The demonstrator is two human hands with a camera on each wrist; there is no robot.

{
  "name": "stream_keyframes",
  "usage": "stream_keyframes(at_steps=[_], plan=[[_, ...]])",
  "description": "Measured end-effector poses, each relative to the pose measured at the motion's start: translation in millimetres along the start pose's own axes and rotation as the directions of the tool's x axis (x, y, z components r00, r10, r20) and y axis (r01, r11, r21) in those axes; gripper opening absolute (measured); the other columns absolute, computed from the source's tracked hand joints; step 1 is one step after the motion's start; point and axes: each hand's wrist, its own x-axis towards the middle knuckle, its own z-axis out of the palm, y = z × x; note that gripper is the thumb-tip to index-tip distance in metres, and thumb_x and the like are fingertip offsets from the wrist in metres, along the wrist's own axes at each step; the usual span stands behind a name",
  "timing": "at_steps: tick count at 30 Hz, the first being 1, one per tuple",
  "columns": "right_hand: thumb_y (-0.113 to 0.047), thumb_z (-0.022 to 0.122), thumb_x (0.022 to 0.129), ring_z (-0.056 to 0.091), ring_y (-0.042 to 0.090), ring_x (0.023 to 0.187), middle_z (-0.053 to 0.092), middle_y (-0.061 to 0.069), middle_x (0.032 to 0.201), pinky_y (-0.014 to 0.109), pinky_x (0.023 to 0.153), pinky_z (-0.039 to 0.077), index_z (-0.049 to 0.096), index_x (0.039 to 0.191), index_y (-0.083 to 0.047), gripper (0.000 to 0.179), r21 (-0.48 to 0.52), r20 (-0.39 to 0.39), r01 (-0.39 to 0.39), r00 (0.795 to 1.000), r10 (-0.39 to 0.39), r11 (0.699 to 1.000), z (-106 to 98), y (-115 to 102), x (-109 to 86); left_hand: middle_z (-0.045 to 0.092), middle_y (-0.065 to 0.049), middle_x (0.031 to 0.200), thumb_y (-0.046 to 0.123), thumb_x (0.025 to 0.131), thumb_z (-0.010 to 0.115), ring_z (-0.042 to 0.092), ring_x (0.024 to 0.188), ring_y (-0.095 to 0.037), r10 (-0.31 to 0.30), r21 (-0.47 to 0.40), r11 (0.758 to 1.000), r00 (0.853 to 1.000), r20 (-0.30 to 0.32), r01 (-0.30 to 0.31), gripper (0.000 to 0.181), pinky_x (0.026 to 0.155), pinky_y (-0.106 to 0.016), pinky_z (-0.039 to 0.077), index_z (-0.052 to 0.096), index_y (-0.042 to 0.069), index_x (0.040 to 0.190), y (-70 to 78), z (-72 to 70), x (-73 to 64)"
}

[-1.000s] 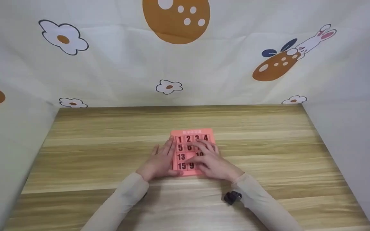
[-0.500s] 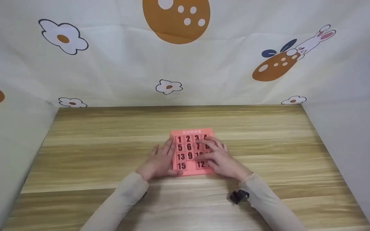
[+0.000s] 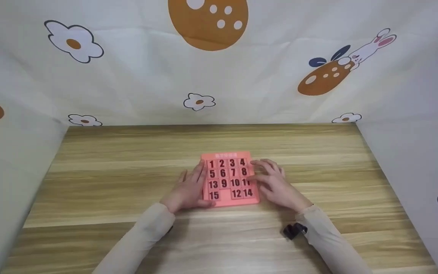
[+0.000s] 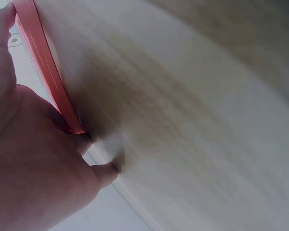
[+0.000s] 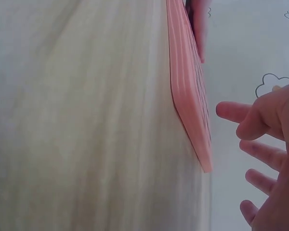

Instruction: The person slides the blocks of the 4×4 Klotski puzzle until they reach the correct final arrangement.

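A pink number slide puzzle (image 3: 238,202) lies flat on the table. Its rows read 1 2 3 4, then 5 6 7 8, then 13 9 10 11, then 15, a gap (image 3: 225,195), 12 and 14. My left hand (image 3: 186,193) rests against the puzzle's left side, fingers extended along that edge and thumb at the near left corner. The left wrist view shows the thumb and fingers touching the pink frame (image 4: 43,57). My right hand (image 3: 278,187) hovers at the puzzle's right edge, fingers spread and slightly bent, holding nothing. The right wrist view shows its fingertips apart from the puzzle (image 5: 185,86).
The wood-grain table (image 3: 127,160) is bounded at the back and sides by pale fabric (image 3: 135,76) with printed flowers, a rabbit and orange shapes. A small black device (image 3: 295,230) is at the right wrist.
Tile 9 has slid up from the bottom row into the third row, leaving the gap beneath it. My right hand has moved right, off the tiles. The left hand keeps its place.
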Motion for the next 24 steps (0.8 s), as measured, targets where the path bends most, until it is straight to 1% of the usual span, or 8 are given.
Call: stream_keyframes(at_steps=[7, 12, 16, 21, 24], plan=[[0.0, 0.063, 0.079, 0.026, 0.046, 0.134, 0.039, 0.017, 0.147, 0.068, 0.105, 0.015, 0.071, 0.115, -0.012, 0.038, 0.008, 0.059, 0.031, 0.998, -0.031, 0.999, 7.8, -11.3, 9.6, -0.01, -0.016, 0.159, 0.061, 0.08, 0.067, -0.003, 0.146, -0.029, -0.015, -0.001, 1.0, 1.0, 0.01, 0.015, 0.116, 0.115, -0.052, 0.0, 0.001, -0.001, 0.153, -0.5, 0.1, 0.5], [-0.005, 0.065, 0.082, 0.026, 0.043, 0.136, 0.038, 0.016, 0.148, 0.064, 0.107, 0.015, 0.07, 0.116, -0.015, 0.036, 0.0, 0.1, 0.043, 0.994, -0.043, 0.999, 13.4, -20.8, 15.7, -0.009, -0.017, 0.159, 0.062, 0.08, 0.066, -0.002, 0.146, -0.03, -0.007, 0.011, 1.0, 1.0, 0.008, 0.007, 0.115, 0.115, -0.053, 0.001, 0.003, -0.002, 0.153, -0.5, -0.5, -0.2], [-0.006, 0.063, 0.083, 0.025, 0.041, 0.137, 0.036, 0.015, 0.149, 0.064, 0.107, 0.016, 0.069, 0.121, -0.019, 0.04, -0.002, 0.137, 0.061, 0.989, -0.06, 0.998, 18.6, -28.5, 20.6, -0.008, -0.018, 0.159, 0.063, 0.081, 0.064, -0.003, 0.146, -0.03, 0.004, 0.036, 0.999, 1.0, 0.013, -0.005, 0.114, 0.115, -0.053, 0.002, 0.004, -0.003, 0.153, -0.3, -0.9, -0.7], [-0.01, 0.063, 0.085, 0.022, 0.039, 0.139, 0.031, 0.011, 0.153, 0.069, 0.106, 0.012, 0.065, 0.127, -0.025, 0.045, -0.033, 0.195, 0.107, 0.976, -0.099, 0.994, 25.6, -36.2, 25.5, -0.007, -0.02, 0.159, 0.063, 0.082, 0.063, -0.002, 0.146, -0.031, 0.022, 0.04, 0.999, 1.0, 0.002, -0.022, 0.113, 0.115, -0.054, 0.004, 0.005, -0.005, 0.152, -0.6, -0.9, -1.5], [-0.011, 0.063, 0.085, 0.023, 0.04, 0.139, 0.032, 0.011, 0.153, 0.07, 0.106, 0.012, 0.064, 0.128, -0.025, 0.045, -0.047, 0.2, 0.147, 0.97, -0.135, 0.988, 28.7, -39.9, 27.3, -0.006, -0.02, 0.159, 0.062, 0.082, 0.064, -0.002, 0.146, -0.031, 0.028, 0.024, 0.999, 1.0, -0.002, -0.028, 0.114, 0.115, -0.054, 0.004, 0.005, -0.005, 0.152, -1.1, -0.7, -1.8]])
